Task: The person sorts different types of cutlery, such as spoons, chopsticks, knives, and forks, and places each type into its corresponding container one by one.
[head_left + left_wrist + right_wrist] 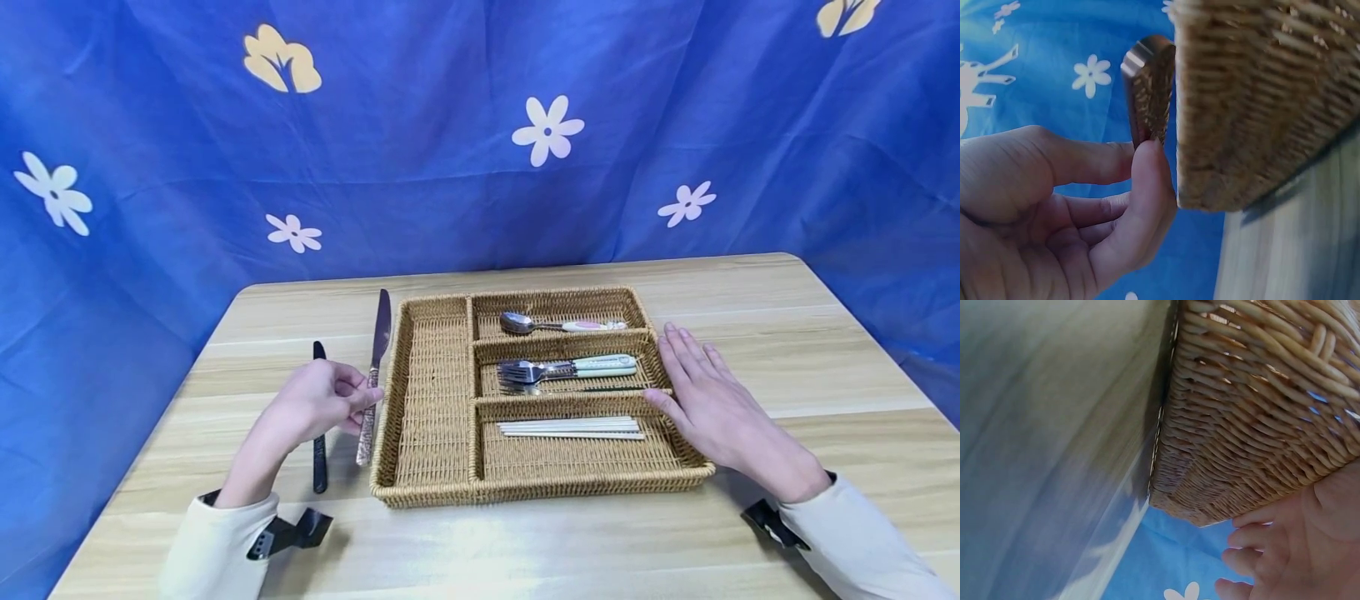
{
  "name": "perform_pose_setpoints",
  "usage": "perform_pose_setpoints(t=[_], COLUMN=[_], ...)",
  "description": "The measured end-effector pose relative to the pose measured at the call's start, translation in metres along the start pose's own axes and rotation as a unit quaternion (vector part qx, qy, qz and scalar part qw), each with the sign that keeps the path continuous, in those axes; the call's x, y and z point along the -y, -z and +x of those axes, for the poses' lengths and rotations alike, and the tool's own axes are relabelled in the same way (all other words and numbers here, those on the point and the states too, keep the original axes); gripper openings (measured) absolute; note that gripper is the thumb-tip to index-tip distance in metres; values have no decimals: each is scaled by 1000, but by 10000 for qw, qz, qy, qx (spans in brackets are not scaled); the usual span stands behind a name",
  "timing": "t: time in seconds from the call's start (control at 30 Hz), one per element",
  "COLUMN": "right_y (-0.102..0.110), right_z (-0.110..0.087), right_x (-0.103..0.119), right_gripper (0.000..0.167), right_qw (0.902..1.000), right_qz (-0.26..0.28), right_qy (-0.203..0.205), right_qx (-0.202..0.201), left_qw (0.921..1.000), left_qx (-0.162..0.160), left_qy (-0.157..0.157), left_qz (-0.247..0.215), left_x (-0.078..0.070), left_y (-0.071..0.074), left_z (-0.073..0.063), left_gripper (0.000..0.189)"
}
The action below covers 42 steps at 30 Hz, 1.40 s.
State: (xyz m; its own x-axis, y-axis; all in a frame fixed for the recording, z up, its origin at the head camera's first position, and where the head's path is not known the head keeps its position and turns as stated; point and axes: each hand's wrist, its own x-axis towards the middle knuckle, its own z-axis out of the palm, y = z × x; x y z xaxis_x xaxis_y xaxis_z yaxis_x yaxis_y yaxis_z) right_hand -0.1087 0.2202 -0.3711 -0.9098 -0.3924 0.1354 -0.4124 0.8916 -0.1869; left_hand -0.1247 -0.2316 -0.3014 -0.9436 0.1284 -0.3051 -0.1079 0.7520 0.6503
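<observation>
My left hand (318, 400) pinches a table knife (372, 392) by its patterned handle, just left of the wicker tray (429, 492). In the left wrist view the knife handle (1152, 94) is between thumb and fingertips, close beside the tray's wall (1229, 125). A second, darker knife (319, 467) lies on the table, partly hidden behind the left hand. My right hand (708, 400) rests with straight fingers on the tray's right rim. The right wrist view has that hand (1310, 544) against the woven wall (1241, 425).
The tray's right side has three compartments: a spoon (592, 326) at the back, several forks (585, 367) in the middle, white chopsticks (570, 427) in front. A long compartment (435, 375) runs down its left. A blue flowered cloth (435, 133) hangs behind the wooden table (480, 550).
</observation>
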Motion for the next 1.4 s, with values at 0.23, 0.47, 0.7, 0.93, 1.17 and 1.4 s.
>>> perform_pose_setpoints(t=[0.23, 0.47, 0.7, 0.93, 1.17, 1.4], right_y=[0, -1, 0, 0, -1, -1], right_z=[0, 0, -1, -1, -1, 0], right_x=[1, 1, 1, 1, 1, 1], right_gripper=[74, 74, 74, 74, 75, 75], right_qw=[10000, 10000, 10000, 10000, 9999, 9999], right_qz=[8, -4, 20, 24, 38, 49], right_qy=[21, 34, 22, -40, -124, -137], right_qx=[-32, -71, -85, -46, 9, 20], left_qw=[9999, 9969, 9961, 9971, 9958, 9958], left_qx=[-11, -442, -414, -135, -95, 172], left_qy=[-163, -273, -288, -266, -326, -145], left_qz=[-40, 583, 727, 705, 846, 882], left_x=[-17, -34, -44, -46, -44, -42], left_y=[-15, -29, -47, -67, -83, -89], left_z=[-4, -9, -5, 5, 10, 18], left_gripper=[20, 19, 14, 14, 24, 28])
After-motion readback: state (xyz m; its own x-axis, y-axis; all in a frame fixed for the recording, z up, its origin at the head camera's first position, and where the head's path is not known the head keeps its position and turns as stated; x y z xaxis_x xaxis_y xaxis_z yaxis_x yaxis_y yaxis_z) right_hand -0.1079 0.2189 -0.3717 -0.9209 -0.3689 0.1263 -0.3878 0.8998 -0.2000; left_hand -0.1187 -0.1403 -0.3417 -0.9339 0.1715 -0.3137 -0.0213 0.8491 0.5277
